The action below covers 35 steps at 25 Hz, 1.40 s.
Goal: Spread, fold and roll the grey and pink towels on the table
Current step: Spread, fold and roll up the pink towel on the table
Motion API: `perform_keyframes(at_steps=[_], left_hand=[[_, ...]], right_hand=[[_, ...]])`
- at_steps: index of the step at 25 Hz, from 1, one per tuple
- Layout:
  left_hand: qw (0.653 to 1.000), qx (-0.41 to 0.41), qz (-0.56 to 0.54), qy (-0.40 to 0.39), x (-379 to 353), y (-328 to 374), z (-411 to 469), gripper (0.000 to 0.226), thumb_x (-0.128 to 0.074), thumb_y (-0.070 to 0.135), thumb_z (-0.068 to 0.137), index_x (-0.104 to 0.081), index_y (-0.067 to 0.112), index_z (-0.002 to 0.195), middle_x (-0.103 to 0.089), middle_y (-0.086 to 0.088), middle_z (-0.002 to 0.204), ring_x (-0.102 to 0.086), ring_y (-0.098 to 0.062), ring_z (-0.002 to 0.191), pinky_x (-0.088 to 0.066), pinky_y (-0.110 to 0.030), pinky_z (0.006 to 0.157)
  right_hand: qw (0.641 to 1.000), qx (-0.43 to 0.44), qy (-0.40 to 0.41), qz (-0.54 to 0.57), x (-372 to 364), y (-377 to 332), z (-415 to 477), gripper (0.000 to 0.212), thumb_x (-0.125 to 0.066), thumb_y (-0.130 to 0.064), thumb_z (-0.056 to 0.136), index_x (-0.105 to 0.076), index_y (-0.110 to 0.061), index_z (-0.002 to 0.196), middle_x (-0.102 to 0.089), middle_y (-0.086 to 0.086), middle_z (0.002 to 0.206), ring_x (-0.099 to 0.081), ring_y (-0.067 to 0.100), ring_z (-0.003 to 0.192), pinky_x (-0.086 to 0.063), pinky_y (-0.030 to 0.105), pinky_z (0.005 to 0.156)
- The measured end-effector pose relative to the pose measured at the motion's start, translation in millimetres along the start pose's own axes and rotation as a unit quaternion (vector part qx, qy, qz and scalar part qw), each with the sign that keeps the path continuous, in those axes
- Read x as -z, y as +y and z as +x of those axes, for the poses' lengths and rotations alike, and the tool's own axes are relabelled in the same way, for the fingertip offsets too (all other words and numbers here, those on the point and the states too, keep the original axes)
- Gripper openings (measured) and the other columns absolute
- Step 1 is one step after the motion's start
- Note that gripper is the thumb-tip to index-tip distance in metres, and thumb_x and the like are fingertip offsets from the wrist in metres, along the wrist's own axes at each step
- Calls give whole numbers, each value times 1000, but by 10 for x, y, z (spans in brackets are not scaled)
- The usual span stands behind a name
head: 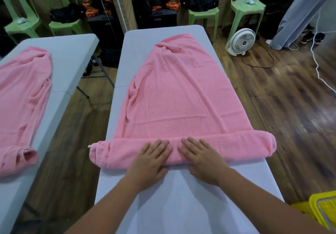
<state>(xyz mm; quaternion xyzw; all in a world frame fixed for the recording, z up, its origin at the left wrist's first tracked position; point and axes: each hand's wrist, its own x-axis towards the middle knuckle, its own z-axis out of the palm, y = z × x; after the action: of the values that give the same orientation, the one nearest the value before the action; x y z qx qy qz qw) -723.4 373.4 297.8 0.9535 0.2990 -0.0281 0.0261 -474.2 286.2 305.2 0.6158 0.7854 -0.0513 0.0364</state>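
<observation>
Both flat, open hands, left hand (pixel 152 158) and right hand (pixel 201 158), press the pink towel's (pixel 178 92) first roll on the worktop (pixel 181 206) (most remains unrolled; no grey towel visible).

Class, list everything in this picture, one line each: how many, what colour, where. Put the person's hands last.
table: one, pale grey, centre
pink towel: one, pink, spread on the table, near end rolled
second table: one, pale grey, left
second pink towel: one, pink, on second table
chairs: four, green, back wall
bags: several, black and orange, at the back
fan: one, white, floor right of table
cable: one, white, floor at right
trousers: one pair, grey-blue, standing person, top right
crate: one, yellow, bottom right corner
left hand: one, flat on the roll
right hand: one, flat on the roll, beside the left
</observation>
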Motion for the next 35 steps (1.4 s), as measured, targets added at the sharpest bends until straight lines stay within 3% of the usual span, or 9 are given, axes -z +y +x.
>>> perform_keyframes(at_steps=[7,10,14,17,22,25,27,31,35], left_hand=[[991,126,33,-16,132,-1222,-819,76,-42,35,81,-33,26,155,-36,-2,160,-39,-28,143,-32,-53,116],[991,127,5,-31,109,-1122,-807,75,-42,26,77,-38,21,153,-40,-5,157,-44,-35,138,-34,-55,113],[996,80,27,-14,64,-743,-1145,83,-46,23,70,-34,20,152,-52,-9,148,-55,-35,129,-35,-55,106],[995,95,15,-23,175,-527,-1244,77,-49,44,78,-38,23,151,-50,-6,149,-53,-29,132,-35,-53,106],[987,136,-46,72,507,-478,-270,61,-37,57,98,-41,27,151,-32,8,161,-26,-15,150,-22,-44,117],[981,146,-88,96,442,-638,712,55,-35,49,101,-46,24,149,-40,4,157,-32,-20,147,-29,-46,117],[972,194,-90,101,375,-892,1150,50,-38,38,100,-50,20,145,-47,-2,153,-40,-27,143,-36,-49,114],[911,376,-111,126,374,-1583,1425,32,-52,29,97,-53,14,125,-53,-12,132,-51,-34,113,-47,-49,87],[882,410,-203,110,425,-2005,1722,25,-58,42,86,-53,19,94,-58,-2,91,-54,-25,80,-42,-37,65]], right_hand=[[989,-148,-2,-27,-87,1215,-875,100,-47,-20,69,-1,-34,157,-37,1,156,-45,27,139,-3,37,120],[989,-146,-28,8,-39,1342,-1144,96,-38,-9,70,-5,-33,157,-42,3,153,-42,24,141,-9,36,121],[997,-67,6,25,-115,1173,-1509,70,-35,-21,87,-19,-25,155,-33,-5,159,-18,12,149,-14,36,117],[998,-45,8,52,-125,1253,-1575,59,-17,-44,101,-20,-23,156,-17,-8,165,-10,9,151,-14,34,114],[995,-54,41,68,240,1227,-520,72,-43,-63,89,-51,-16,142,-48,4,150,-46,21,138,-32,38,109],[996,-60,25,67,425,931,568,77,-32,-62,89,-40,-15,149,-37,7,157,-39,25,143,-36,43,115],[995,-37,-17,91,470,695,1228,83,-19,-61,85,-24,-17,155,-19,6,164,-20,24,150,-22,44,121],[993,-15,-51,106,441,383,2165,74,-35,-50,94,-12,-20,157,-5,2,167,-7,20,153,-11,41,123],[994,-26,-25,107,452,358,2838,68,-41,-44,96,-19,-19,156,-13,2,166,-13,21,152,-14,42,122]])
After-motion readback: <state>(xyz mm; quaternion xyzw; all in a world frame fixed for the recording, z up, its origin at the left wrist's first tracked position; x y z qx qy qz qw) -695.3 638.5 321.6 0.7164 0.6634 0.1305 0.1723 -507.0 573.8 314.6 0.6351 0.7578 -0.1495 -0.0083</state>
